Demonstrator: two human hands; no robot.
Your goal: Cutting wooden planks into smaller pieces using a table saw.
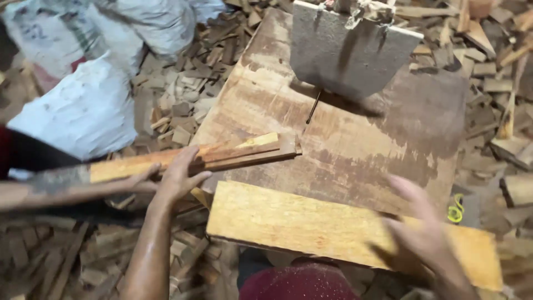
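My left hand lies on a bundle of long thin wood strips, fingers spread over them, at the left edge of a worn wooden saw table. Another person's hand and forearm reach in from the left and hold the same strips farther back. My right hand, blurred by motion, grips a wide yellow plank that lies across the table's near edge. A thin saw blade rises from a slot in the table, just beyond the strips' tip.
A grey metal guard hangs over the blade. Wood offcuts cover the floor on both sides. White sacks lie at the far left. A yellow cord sits by the table's right edge.
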